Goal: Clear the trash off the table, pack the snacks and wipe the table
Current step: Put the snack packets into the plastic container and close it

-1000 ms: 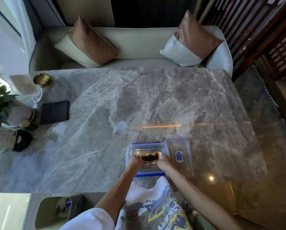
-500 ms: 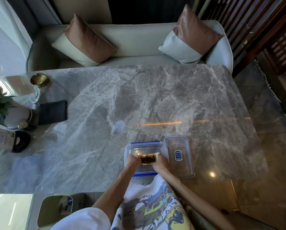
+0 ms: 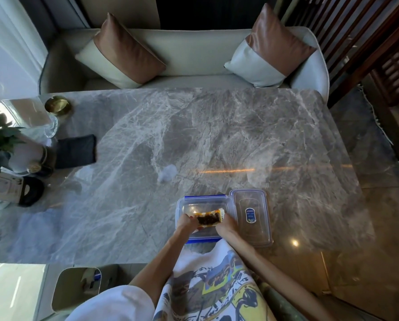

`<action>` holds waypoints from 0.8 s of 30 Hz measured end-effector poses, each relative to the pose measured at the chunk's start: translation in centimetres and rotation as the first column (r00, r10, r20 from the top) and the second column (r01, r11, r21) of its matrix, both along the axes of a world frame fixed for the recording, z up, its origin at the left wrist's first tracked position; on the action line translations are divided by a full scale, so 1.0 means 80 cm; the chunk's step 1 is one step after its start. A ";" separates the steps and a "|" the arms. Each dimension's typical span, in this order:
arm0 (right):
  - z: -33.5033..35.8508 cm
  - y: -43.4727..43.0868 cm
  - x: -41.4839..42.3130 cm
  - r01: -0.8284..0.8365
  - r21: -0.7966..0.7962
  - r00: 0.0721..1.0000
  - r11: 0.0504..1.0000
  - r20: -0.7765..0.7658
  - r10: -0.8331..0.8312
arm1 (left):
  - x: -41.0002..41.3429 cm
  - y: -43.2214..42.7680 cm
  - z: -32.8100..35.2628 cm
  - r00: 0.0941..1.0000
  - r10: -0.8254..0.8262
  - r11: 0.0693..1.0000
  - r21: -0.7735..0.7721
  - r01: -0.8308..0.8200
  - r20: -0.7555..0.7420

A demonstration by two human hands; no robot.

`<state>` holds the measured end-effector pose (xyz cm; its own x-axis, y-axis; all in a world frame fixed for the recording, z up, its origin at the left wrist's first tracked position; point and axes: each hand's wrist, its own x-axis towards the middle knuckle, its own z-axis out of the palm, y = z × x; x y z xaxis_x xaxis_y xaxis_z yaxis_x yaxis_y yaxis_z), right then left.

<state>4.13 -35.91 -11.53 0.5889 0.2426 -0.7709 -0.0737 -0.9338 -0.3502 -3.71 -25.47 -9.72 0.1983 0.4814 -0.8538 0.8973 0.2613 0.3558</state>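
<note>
Here, both hands held a snack packet over the clear box
Left hand and right hand each had a grip clamped on it; the lid lay beside on the bench

A single head-worn wide-angle camera looked steeply down over the marble bench, both forearms close at the bottom edge, the sofa along the far side.
</note>
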 end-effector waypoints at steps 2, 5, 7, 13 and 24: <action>0.002 0.001 0.000 0.005 -0.003 1.000 1.000 -0.003 -0.005 | -0.002 0.000 0.001 0.999 0.012 1.000 -0.016 -0.012 0.040; 0.003 0.000 0.001 0.010 -0.038 1.000 0.999 -0.009 -0.011 | -0.008 -0.004 -0.002 0.995 0.008 1.000 -0.009 -0.007 0.098; 0.004 -0.001 0.001 0.008 -0.038 1.000 0.999 -0.004 -0.008 | -0.011 -0.004 -0.003 0.990 0.039 0.999 -0.001 -0.039 0.136; 0.016 -0.011 -0.001 -0.053 0.062 0.999 0.997 0.004 0.053 | -0.007 -0.006 0.010 0.979 -0.196 0.973 0.136 0.186 0.059; 0.024 -0.160 0.026 0.419 0.161 0.869 0.894 0.214 -0.446 | 0.157 -0.011 0.046 0.508 -0.859 0.433 0.440 0.787 -0.062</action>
<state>6.22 -48.73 -9.58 0.8163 -0.0075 -0.5776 -0.3632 -0.7841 -0.5032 8.86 -26.33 -6.02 0.7793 0.2705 -0.5652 0.5360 -0.7549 0.3778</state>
